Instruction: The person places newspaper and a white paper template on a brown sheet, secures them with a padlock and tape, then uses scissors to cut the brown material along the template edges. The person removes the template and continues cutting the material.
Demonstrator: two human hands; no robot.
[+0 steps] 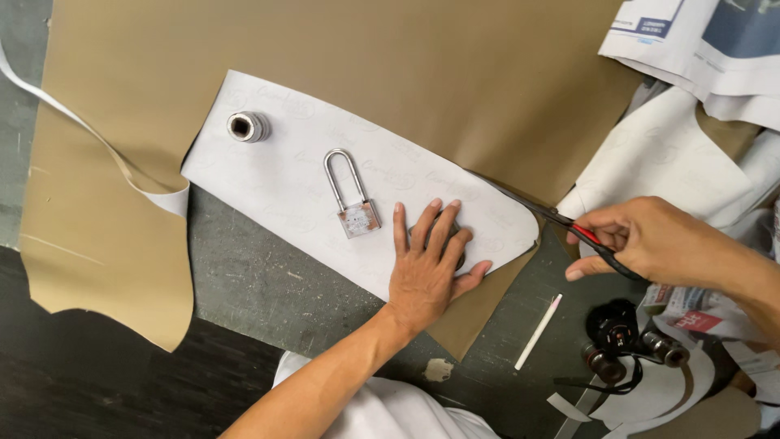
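A curved white paper pattern (309, 175) lies flat on a tan sheet of leather-like material (325, 57), running left to right. Black-handled scissors with a red inner grip (569, 232) meet its right end, blades pointing far-left.

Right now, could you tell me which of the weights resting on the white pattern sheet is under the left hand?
The dark round weight near the sheet's right end, pressed by the left hand; the padlock and metal socket lie untouched.

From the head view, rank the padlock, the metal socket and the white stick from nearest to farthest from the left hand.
1. Padlock: just left of the left hand, on the white pattern.
2. White stick: lower right, on the table.
3. Metal socket: far upper left.
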